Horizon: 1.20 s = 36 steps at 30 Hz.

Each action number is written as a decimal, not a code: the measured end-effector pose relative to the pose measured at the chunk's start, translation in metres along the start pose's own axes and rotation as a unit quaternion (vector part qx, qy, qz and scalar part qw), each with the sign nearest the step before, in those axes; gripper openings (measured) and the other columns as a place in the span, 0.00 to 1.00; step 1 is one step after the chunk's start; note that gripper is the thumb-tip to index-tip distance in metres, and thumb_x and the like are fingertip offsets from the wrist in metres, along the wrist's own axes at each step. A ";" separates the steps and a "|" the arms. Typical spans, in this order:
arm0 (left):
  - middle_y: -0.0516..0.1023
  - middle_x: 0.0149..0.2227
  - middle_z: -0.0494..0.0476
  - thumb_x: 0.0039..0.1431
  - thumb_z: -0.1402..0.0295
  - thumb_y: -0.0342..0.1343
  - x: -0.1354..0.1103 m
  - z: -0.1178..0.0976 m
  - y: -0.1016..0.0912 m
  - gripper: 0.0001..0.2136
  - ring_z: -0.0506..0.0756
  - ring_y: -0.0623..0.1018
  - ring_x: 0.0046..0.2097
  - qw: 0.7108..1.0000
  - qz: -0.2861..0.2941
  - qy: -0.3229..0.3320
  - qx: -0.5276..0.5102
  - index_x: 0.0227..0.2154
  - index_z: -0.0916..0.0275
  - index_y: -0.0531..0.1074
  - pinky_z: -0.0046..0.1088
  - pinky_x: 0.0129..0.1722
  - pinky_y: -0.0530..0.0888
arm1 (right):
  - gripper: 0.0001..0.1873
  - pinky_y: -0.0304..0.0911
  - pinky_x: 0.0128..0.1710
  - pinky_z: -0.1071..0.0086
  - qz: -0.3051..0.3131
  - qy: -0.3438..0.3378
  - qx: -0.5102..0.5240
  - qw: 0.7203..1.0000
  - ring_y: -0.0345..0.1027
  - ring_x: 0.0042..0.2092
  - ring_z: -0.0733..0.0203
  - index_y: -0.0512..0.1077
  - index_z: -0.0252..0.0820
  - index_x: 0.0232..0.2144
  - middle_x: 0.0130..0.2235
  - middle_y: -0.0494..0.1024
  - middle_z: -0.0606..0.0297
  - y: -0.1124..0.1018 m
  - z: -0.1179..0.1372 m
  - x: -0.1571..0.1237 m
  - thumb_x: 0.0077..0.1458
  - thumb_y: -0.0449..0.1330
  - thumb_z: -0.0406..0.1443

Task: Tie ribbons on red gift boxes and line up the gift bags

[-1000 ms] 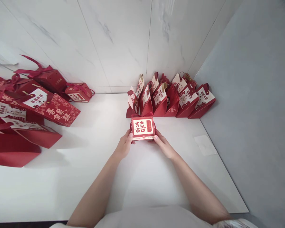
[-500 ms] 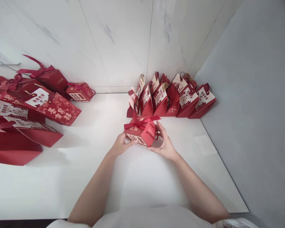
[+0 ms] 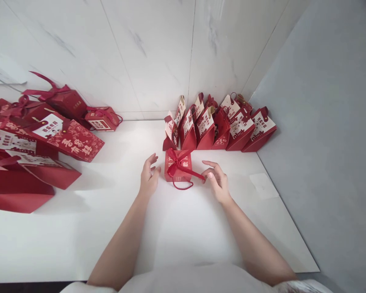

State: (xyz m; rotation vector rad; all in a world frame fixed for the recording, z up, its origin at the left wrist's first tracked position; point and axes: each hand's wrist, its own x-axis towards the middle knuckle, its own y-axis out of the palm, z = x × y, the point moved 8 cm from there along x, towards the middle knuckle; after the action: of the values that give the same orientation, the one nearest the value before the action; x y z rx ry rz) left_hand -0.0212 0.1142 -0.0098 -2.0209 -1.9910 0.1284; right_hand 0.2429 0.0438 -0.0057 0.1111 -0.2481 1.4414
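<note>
A small red gift box with a red ribbon bow on top stands on the white table in front of me. Its dark red cord handle hangs in a loop on the side towards me. My left hand is open just left of the box, fingers bent and apart from it. On the right, my right hand is open too, fingers loosely curved. One ribbon tail reaches to its fingers; I cannot tell whether they touch.
Several red and white peaked gift boxes line the wall behind the box. To the left sit larger red boxes and a small ribboned box. A grey panel borders the white table on the right.
Both hands have let go of the gift box and drawn apart to its sides. The box has been turned and set down, with its cord handle now towards me.
</note>
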 end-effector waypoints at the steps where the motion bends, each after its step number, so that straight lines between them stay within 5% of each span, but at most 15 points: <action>1: 0.69 0.59 0.63 0.62 0.60 0.53 0.000 0.001 -0.001 0.23 0.63 0.67 0.63 1.000 -0.004 -0.009 -0.017 0.59 0.55 0.63 0.50 0.61 0.63 | 0.22 0.70 0.44 0.54 -0.013 0.003 -0.010 1.000 0.73 0.35 0.54 0.67 0.48 0.54 0.34 0.77 0.63 -0.001 0.000 0.001 0.64 0.52 0.51; 4: 0.71 0.58 0.65 0.66 0.55 0.47 -0.002 -0.009 0.012 0.22 0.63 0.69 0.62 0.992 0.076 0.016 -0.098 0.58 0.60 0.66 0.48 0.62 0.63 | 0.23 0.65 0.54 0.52 -0.008 -0.003 -0.020 1.000 0.70 0.53 0.50 0.66 0.48 0.56 0.52 0.75 0.56 0.004 0.002 0.003 0.64 0.52 0.52; 6: 0.67 0.62 0.66 0.67 0.54 0.45 -0.007 -0.019 0.025 0.24 0.64 0.67 0.63 0.976 0.159 0.050 -0.139 0.60 0.61 0.64 0.46 0.63 0.63 | 0.28 0.58 0.62 0.51 0.034 0.000 -0.008 0.999 0.59 0.64 0.50 0.60 0.49 0.62 0.64 0.65 0.57 0.015 0.001 0.004 0.65 0.50 0.52; 10: 0.64 0.65 0.64 0.64 0.56 0.52 -0.015 -0.027 0.037 0.25 0.64 0.64 0.65 0.966 0.230 0.056 -0.108 0.62 0.59 0.62 0.44 0.64 0.62 | 0.35 0.44 0.69 0.52 0.077 0.024 0.029 0.996 0.41 0.72 0.52 0.50 0.53 0.68 0.72 0.48 0.65 0.024 -0.003 0.002 0.65 0.45 0.57; 13: 0.67 0.63 0.63 0.62 0.59 0.56 -0.014 -0.023 0.036 0.24 0.63 0.66 0.64 0.974 0.216 0.034 -0.063 0.60 0.59 0.64 0.43 0.64 0.62 | 0.37 0.46 0.68 0.51 0.027 0.023 0.046 0.998 0.55 0.67 0.51 0.53 0.50 0.67 0.64 0.65 0.60 0.013 -0.007 0.005 0.63 0.43 0.59; 15: 0.69 0.61 0.63 0.62 0.60 0.55 -0.010 -0.016 0.029 0.24 0.63 0.69 0.62 0.981 0.178 0.014 -0.069 0.59 0.58 0.64 0.44 0.62 0.65 | 0.36 0.53 0.64 0.50 -0.026 0.038 0.075 0.996 0.70 0.54 0.51 0.56 0.46 0.65 0.45 0.78 0.59 0.002 -0.013 0.008 0.64 0.40 0.59; 18: 0.70 0.59 0.63 0.60 0.61 0.54 -0.002 0.000 0.016 0.24 0.63 0.72 0.59 0.991 0.104 -0.038 -0.072 0.59 0.57 0.63 0.44 0.58 0.69 | 0.34 0.65 0.52 0.50 -0.068 0.084 0.115 0.987 0.74 0.34 0.52 0.60 0.44 0.61 0.24 0.71 0.69 -0.006 -0.024 0.010 0.65 0.37 0.57; 21: 0.73 0.56 0.63 0.58 0.62 0.53 0.002 0.008 0.005 0.22 0.62 0.74 0.57 0.993 0.054 -0.074 -0.074 0.56 0.57 0.66 0.43 0.54 0.72 | 0.30 0.68 0.44 0.54 -0.075 0.104 0.107 0.986 0.72 0.34 0.52 0.67 0.46 0.54 0.25 0.72 0.67 -0.005 -0.027 0.010 0.64 0.42 0.57; 24: 0.75 0.53 0.62 0.61 0.62 0.52 0.002 0.001 0.002 0.17 0.61 0.73 0.58 0.995 0.032 -0.063 -0.073 0.52 0.59 0.70 0.41 0.57 0.69 | 0.24 0.68 0.47 0.55 -0.077 0.099 0.080 0.989 0.72 0.41 0.52 0.71 0.46 0.47 0.35 0.76 0.62 -0.001 -0.023 0.009 0.63 0.49 0.55; 28: 0.72 0.57 0.61 0.64 0.59 0.50 -0.007 -0.034 -0.001 0.18 0.61 0.69 0.61 0.999 0.003 0.051 0.007 0.54 0.58 0.69 0.44 0.62 0.65 | 0.17 0.64 0.55 0.51 -0.071 0.012 -0.020 0.997 0.68 0.53 0.48 0.72 0.48 0.47 0.49 0.74 0.57 0.001 -0.001 0.005 0.63 0.54 0.49; 31: 0.68 0.61 0.61 0.65 0.60 0.50 -0.024 -0.073 0.003 0.19 0.62 0.66 0.64 0.975 -0.011 0.186 0.124 0.56 0.57 0.69 0.44 0.64 0.62 | 0.17 0.57 0.61 0.45 -0.051 -0.101 -0.129 0.985 0.61 0.60 0.44 0.71 0.51 0.52 0.56 0.68 0.56 0.006 0.025 -0.003 0.63 0.54 0.46; 36: 0.61 0.67 0.58 0.66 0.63 0.48 -0.045 -0.100 0.033 0.25 0.64 0.57 0.69 0.916 0.076 0.281 0.275 0.65 0.56 0.59 0.47 0.68 0.52 | 0.26 0.47 0.66 0.41 -0.014 -0.186 -0.257 0.948 0.49 0.67 0.41 0.60 0.58 0.63 0.66 0.57 0.59 0.024 0.049 -0.013 0.64 0.53 0.43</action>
State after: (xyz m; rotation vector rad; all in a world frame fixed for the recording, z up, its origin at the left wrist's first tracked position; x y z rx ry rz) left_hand 0.0360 0.0551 0.0696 -1.6009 -1.2624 0.1081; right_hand 0.2132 0.0236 0.0369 -0.0422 -0.9198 1.2774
